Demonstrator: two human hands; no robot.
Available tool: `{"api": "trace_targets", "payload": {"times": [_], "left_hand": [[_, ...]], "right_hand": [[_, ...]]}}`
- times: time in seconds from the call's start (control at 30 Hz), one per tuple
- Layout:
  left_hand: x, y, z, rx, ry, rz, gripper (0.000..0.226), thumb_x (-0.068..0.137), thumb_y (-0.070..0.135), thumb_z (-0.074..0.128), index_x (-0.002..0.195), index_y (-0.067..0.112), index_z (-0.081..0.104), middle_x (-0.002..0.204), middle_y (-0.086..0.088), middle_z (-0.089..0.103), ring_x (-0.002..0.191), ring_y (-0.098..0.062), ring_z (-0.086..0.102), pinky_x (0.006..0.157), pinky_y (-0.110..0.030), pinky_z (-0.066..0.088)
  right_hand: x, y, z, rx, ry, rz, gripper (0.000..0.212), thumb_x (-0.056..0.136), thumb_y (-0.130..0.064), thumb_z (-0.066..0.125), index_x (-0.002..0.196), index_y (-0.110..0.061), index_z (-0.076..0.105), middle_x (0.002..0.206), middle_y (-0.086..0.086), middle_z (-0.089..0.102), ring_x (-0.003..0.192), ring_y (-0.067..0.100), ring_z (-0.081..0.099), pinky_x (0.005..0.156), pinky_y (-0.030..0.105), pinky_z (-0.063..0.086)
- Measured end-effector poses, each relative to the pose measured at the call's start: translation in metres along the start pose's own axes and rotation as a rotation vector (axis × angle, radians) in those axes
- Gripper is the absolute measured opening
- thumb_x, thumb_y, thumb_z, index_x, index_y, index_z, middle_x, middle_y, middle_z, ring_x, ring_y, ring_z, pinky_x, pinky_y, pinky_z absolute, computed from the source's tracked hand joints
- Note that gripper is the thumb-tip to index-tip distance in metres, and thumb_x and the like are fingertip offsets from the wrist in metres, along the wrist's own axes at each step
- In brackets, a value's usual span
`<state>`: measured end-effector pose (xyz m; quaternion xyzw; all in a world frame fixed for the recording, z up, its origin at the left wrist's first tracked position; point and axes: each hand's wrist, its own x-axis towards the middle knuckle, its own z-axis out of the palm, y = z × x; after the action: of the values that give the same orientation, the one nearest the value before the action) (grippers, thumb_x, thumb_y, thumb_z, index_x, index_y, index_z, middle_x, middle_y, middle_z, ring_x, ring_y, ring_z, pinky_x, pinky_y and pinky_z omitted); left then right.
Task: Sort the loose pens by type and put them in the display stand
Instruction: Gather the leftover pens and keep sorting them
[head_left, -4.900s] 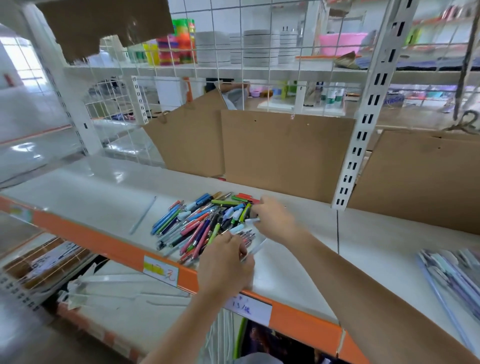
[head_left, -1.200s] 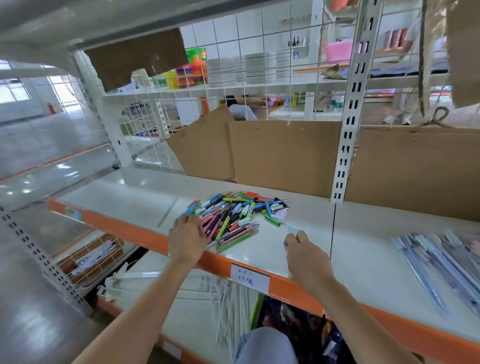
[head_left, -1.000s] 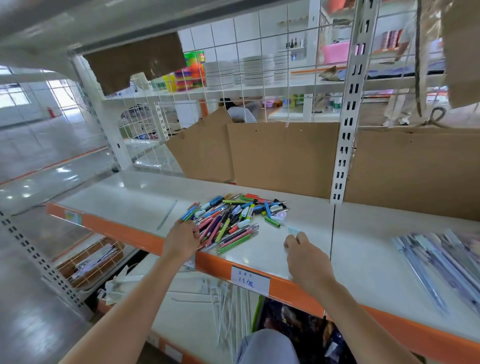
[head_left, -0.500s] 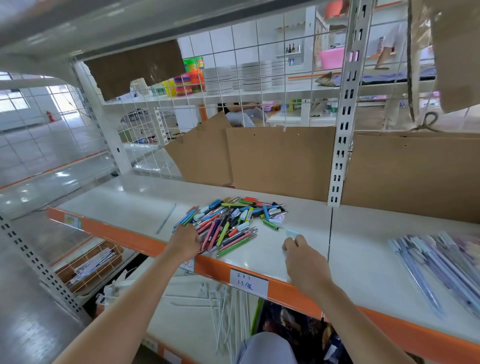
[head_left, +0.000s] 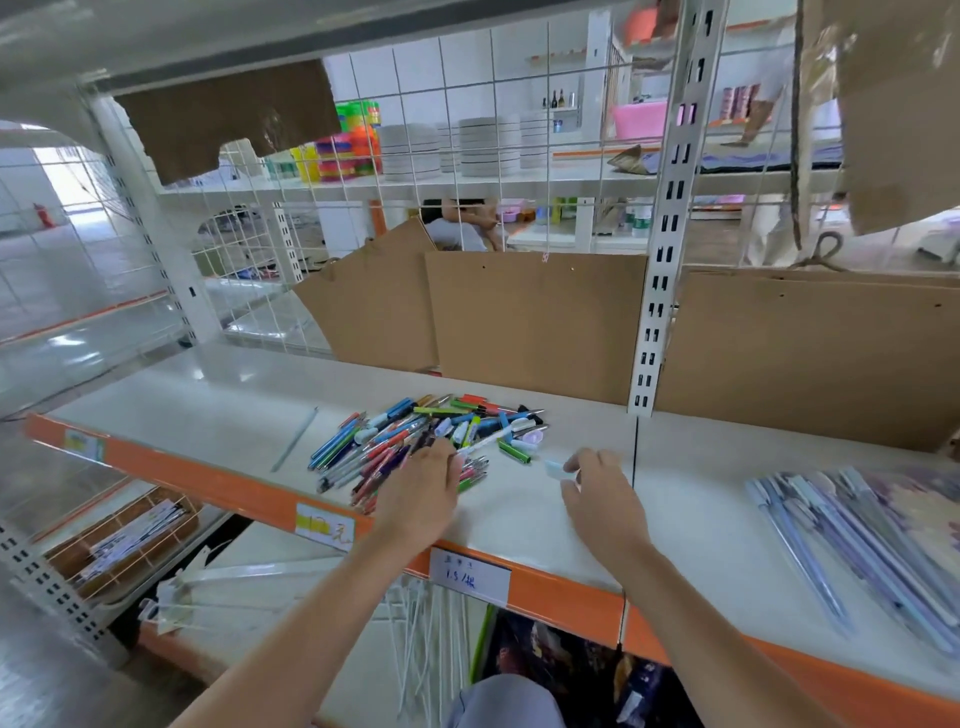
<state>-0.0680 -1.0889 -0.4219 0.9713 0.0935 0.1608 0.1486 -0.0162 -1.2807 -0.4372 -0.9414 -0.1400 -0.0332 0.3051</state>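
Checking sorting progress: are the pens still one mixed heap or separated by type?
Still one mixed heap: the pens lie crisscrossed, colours jumbled, on the shelf; the left hand rests on them.

white price tag (head_left: 470, 577): handwritten, on the orange shelf edge (head_left: 218, 483); the lower line reads roughly "1.5 /", followed by a character too loose to make out; the upper line is small marks, unreadable.
yellow-and-white tag (head_left: 325, 526): on the same orange shelf edge, left of the white price tag; one handwritten character that looks like "元"; the rest is blurred.
small tag (head_left: 83, 445): far left on the orange shelf edge; print too blurred to read.
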Motion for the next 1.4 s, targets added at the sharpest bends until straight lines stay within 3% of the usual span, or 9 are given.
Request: {"api": "trace_targets", "payload": {"times": [0.13,0.23,0.33,0.4,0.5,0.57,0.77,1.03,1.4], "left_hand": [[-0.008,0.018,0.014,0.092,-0.072,0.044,0.019,0.099,0.025,0.037,0.098,0.017,0.054,0.099,-0.003,0.058,0.092,-0.019,0.055,0.078,-0.033,0.046],[-0.010,0.018,0.017,0.144,-0.086,0.062,0.023,0.095,0.030,0.044,0.108,0.016,0.057,0.106,-0.002,0.054,0.102,-0.018,0.050,0.087,-0.030,0.043],[-0.010,0.023,0.021,0.090,-0.092,0.089,0.023,0.093,0.033,0.050,0.108,0.017,0.057,0.107,0.000,0.054,0.103,-0.017,0.049,0.086,-0.027,0.040],[-0.008,0.030,0.024,0.043,-0.092,0.101,0.022,0.094,0.032,0.051,0.107,0.016,0.058,0.107,0.001,0.055,0.101,-0.016,0.050,0.083,-0.025,0.039],[-0.005,0.048,0.033,-0.021,-0.084,0.153,0.019,0.096,0.028,0.047,0.104,0.015,0.057,0.105,-0.001,0.056,0.098,-0.017,0.049,0.084,-0.029,0.042],[-0.009,0.061,0.040,-0.160,-0.101,0.173,0.016,0.098,0.026,0.045,0.102,0.014,0.055,0.101,-0.001,0.057,0.094,-0.016,0.051,0.082,-0.030,0.044],[-0.023,0.064,0.041,-0.336,-0.105,0.290,0.007,0.099,0.031,0.043,0.094,0.028,0.047,0.080,0.013,0.056,0.072,-0.007,0.054,0.063,-0.025,0.043],[-0.027,0.065,0.038,-0.344,-0.090,0.332,0.005,0.097,0.032,0.048,0.095,0.029,0.050,0.079,0.017,0.054,0.075,-0.001,0.054,0.064,-0.018,0.042],[-0.026,0.063,0.044,-0.337,-0.148,0.359,0.017,0.097,0.030,0.049,0.096,0.018,0.062,0.086,0.007,0.060,0.073,-0.009,0.052,0.065,-0.027,0.041]], "right_hand": [[0.018,0.006,-0.006,-0.103,-0.098,-0.095,0.037,0.099,-0.019,0.040,0.136,-0.022,0.044,0.132,0.002,0.039,0.117,0.018,0.043,0.092,0.029,0.039],[0.019,0.013,-0.009,-0.253,-0.156,-0.141,0.029,0.100,-0.022,0.039,0.126,-0.015,0.049,0.125,0.004,0.045,0.117,0.019,0.041,0.094,0.028,0.037],[0.009,0.024,-0.019,-0.244,-0.128,-0.101,0.020,0.097,-0.021,0.044,0.112,-0.011,0.053,0.113,0.004,0.048,0.108,0.018,0.045,0.083,0.025,0.036],[-0.003,0.029,-0.029,-0.049,-0.086,-0.009,0.012,0.096,-0.018,0.046,0.105,-0.014,0.052,0.097,-0.001,0.047,0.091,0.015,0.047,0.072,0.024,0.034],[-0.023,0.037,-0.038,0.320,-0.036,0.089,0.020,0.098,-0.020,0.045,0.117,-0.024,0.050,0.078,-0.006,0.043,0.069,0.008,0.043,0.059,0.019,0.032],[-0.033,0.045,-0.041,0.476,0.005,0.126,0.019,0.098,-0.020,0.045,0.113,-0.029,0.054,0.079,-0.004,0.048,0.065,0.009,0.043,0.057,0.018,0.032],[-0.044,0.054,-0.050,1.030,0.226,0.330,0.014,0.091,-0.007,0.057,0.105,-0.007,0.059,0.084,0.005,0.064,0.071,0.014,0.058,0.062,0.024,0.044],[-0.044,0.052,-0.049,1.032,0.240,0.311,0.009,0.091,-0.007,0.058,0.097,-0.015,0.060,0.089,0.006,0.068,0.075,0.012,0.063,0.063,0.023,0.048],[-0.046,0.039,-0.045,0.806,0.051,0.178,0.004,0.090,-0.015,0.060,0.093,-0.013,0.063,0.080,-0.001,0.073,0.072,0.008,0.067,0.063,0.017,0.049]]}}
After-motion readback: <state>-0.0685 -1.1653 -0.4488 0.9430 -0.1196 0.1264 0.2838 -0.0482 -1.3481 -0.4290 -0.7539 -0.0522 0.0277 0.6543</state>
